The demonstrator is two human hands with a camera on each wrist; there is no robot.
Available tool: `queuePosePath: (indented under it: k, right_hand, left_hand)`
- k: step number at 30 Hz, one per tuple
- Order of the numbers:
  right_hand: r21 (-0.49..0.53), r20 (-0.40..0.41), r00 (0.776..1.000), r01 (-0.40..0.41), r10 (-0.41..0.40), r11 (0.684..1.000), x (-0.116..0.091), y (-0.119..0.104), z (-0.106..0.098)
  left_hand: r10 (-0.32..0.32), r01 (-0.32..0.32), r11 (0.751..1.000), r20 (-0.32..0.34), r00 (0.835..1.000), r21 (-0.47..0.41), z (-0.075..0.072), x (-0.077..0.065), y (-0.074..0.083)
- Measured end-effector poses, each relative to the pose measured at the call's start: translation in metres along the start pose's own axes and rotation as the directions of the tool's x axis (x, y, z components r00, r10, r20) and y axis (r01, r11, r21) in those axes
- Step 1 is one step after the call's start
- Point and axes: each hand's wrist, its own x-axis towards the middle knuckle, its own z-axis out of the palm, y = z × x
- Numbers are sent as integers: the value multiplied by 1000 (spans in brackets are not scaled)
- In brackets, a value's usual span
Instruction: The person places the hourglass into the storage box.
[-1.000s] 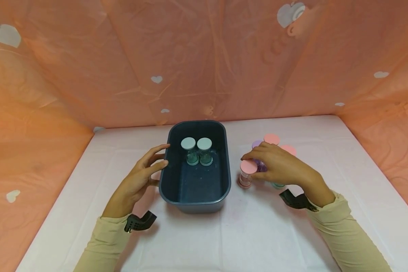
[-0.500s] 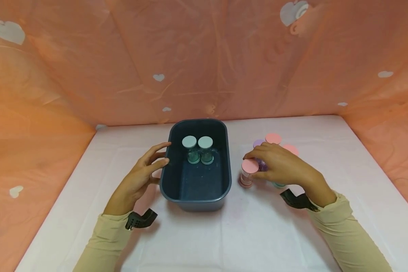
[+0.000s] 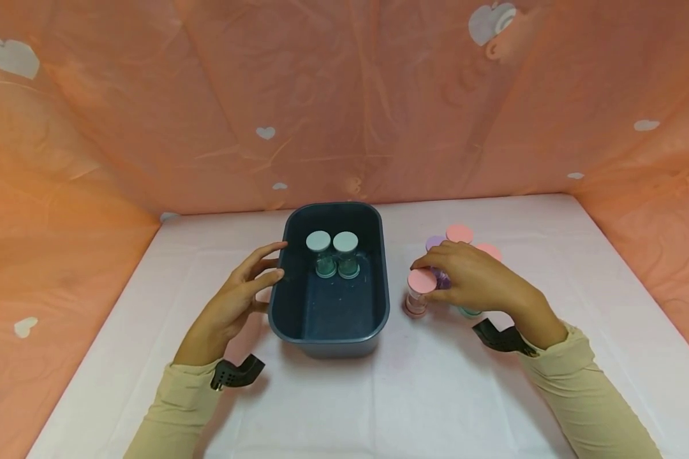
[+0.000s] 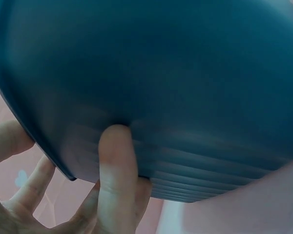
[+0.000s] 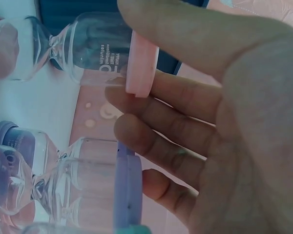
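My right hand [image 3: 465, 277] pinches a pink-capped sand timer [image 3: 416, 303] that stands upright on the white tabletop; in the right wrist view, thumb and fingers sit on either side of its pink cap [image 5: 142, 66]. Right beside it are purple-capped sand timers [image 5: 129, 195], close to my smaller fingers. My left hand [image 3: 238, 293] rests against the left side of a dark blue bin [image 3: 330, 344], fingers extended and spread. Seen from the left wrist, the thumb [image 4: 116, 165] presses the bin's outer wall [image 4: 176, 97]. Inside the bin, two white-capped sand timers [image 3: 346, 255] with green sand stand side by side.
Behind and under my right hand are more sand timers, among them ones with a pink cap [image 3: 459, 233] and a purple cap [image 3: 434, 242]; the hand partly hides them. Orange sheeting with white hearts [image 3: 266, 132] rises along the back and sides of the white tabletop [image 3: 321, 408].
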Motion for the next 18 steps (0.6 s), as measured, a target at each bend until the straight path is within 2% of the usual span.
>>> queuePosePath:
  k: [6, 11, 18]
  right_hand:
    - [2, -4, 1000, -8, 8, 1000, 1, 1, 1]
    - [-4, -18, 1000, -16, 16, 1000, 2, 2, 0]
    - [17, -21, 998, -53, 53, 998, 2, 0, -1]
  left_hand:
    - [-13, 13, 1000, 1, 1000, -10, -1, -2, -2]
    - [3, -3, 1000, 7, 1000, -7, -1, -1, -1]
    - [-2, 2, 1000, 4, 1000, -6, -1, 1, -1]
